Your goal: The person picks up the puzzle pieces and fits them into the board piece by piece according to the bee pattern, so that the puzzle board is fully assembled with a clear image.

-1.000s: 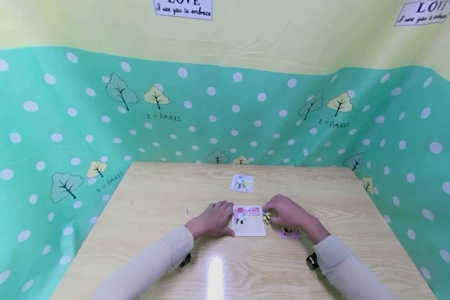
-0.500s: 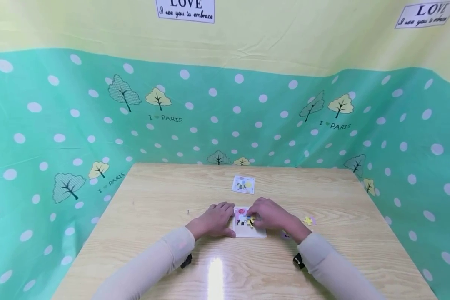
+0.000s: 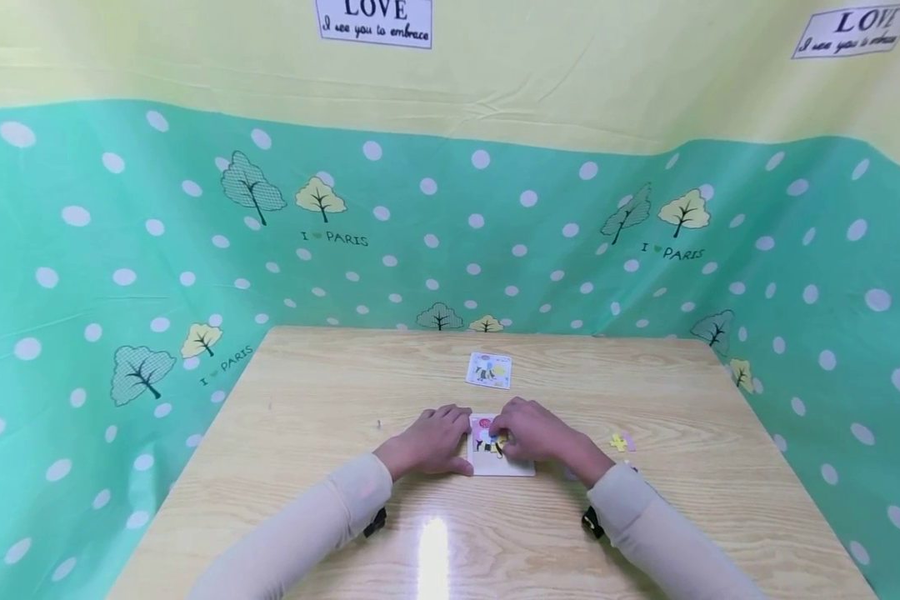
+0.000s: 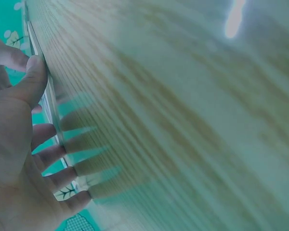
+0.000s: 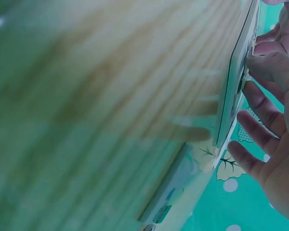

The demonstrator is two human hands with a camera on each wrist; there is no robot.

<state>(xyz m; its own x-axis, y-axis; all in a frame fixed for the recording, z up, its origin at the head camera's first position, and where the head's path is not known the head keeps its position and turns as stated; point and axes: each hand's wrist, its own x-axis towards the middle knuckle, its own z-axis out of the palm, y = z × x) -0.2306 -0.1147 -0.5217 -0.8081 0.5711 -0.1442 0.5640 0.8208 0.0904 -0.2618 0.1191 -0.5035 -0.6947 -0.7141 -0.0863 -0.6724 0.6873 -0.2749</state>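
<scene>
A small white puzzle board (image 3: 512,470) lies flat on the table, its picture partly filled with bee-patterned pieces. My left hand (image 3: 433,437) rests at the board's left edge, thumb at the near corner and fingers toward the far one. In the left wrist view the thumb (image 4: 34,79) touches the board's edge while the fingers spread along the table. Over the right half of the board, my right hand (image 3: 537,431) pinches a yellow-and-black jigsaw piece (image 3: 499,448) between thumb and index finger, down at the board. Its other fingers (image 5: 260,132) stay apart beside the board's edge in the right wrist view.
Beyond the board lies a square card (image 3: 488,371) with a bee picture. Loose yellow and purple jigsaw pieces (image 3: 621,442) lie to the right, some partly behind the right forearm. A polka-dot cloth (image 3: 450,225) hangs around the wooden table (image 3: 330,383).
My right hand has moved left from beside the board onto it, bringing the yellow-and-black jigsaw piece along. The left hand keeps its place at the board's edge.
</scene>
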